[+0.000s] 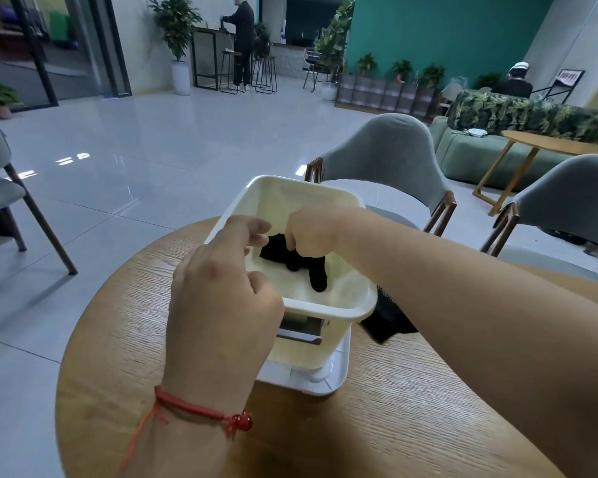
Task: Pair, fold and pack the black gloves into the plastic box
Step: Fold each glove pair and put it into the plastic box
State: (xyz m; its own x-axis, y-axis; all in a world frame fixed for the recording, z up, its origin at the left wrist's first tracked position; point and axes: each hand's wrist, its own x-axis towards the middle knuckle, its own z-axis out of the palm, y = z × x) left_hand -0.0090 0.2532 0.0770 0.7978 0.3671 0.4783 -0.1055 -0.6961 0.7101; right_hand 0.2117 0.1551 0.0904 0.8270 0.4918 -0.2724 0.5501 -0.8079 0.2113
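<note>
1. A red bracelet (194, 407) circles the left wrist, closest to view.
2. The left hand (221, 288) hovers at the left rim of the box (328, 307), its fingers (252, 232) loosely curled and grasping nothing visible.
3. The right hand (311, 232) reaches down into the box, fingers clenched on the gloves (316, 274).
4. The gloves, black and bunched, sit inside the box near its floor, one tip pointing at the near wall.
5. The box stands on a white lid (328, 382) on the round wooden bench (394, 426).
6. More black fabric (387, 320) lies on the bench just right of the box, partly under the right forearm.
7. A grey chair (387, 153) stands beyond the bench.
</note>
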